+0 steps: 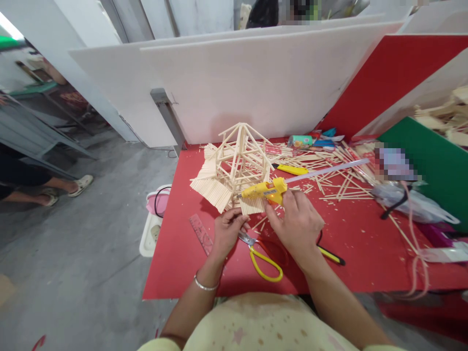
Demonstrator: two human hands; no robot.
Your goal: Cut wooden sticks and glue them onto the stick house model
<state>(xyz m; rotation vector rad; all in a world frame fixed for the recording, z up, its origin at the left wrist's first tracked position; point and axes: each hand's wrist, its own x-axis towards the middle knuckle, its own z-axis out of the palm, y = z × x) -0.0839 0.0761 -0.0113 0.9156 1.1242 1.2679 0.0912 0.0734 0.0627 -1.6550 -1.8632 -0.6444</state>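
Observation:
My right hand [298, 222] is wrapped around a yellow hot glue gun [268, 190], with a long clear glue stick [329, 169] jutting from its back. The gun's nozzle points left, close to the lower part of a wooden stick model [241, 156] with a peaked open frame. Flat panels of sticks [212, 191] slope out from the model's base. My left hand [229, 230] is closed in a pinch just below the model's front edge; what lies between its fingertips is hidden. Yellow-handled scissors [266, 263] lie between my hands.
A clear ruler [200, 233] lies left on the red tabletop [175, 263]. Yellow cutters [292, 169] lie behind the gun and at right [332, 255]. Loose sticks [340, 183] and plastic bags [413, 202] cover the right side. White boards [237, 83] stand behind.

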